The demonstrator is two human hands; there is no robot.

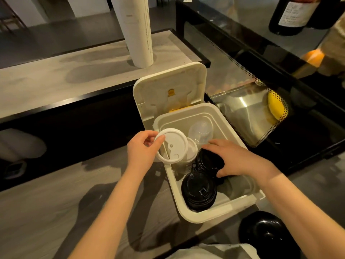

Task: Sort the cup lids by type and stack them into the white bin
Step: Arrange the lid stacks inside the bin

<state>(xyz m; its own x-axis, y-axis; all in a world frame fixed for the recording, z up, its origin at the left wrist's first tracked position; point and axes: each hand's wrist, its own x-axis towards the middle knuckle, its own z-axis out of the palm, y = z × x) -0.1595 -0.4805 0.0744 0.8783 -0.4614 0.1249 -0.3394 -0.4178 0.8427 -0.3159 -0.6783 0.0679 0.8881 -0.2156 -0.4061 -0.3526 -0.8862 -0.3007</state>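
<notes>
Dim, warm light; soft shadows, glare on the glass case (240, 107), edges bowed.

**Plastic lids in a matt white bin**

The white bin (188, 215) is showing smooth, matt plastic, faintly yellowed. The white lid (172, 144) is looking like smooth matt plastic. The black lids (198, 189) are gleaming as glossy, ridged plastic. The clear lids (201, 130) are showing thin see-through plastic. The worktop (46, 202) is showing grey wood grain with a soft sheen. The display case (242, 58) is reflecting light as glossy dark glass.
</notes>
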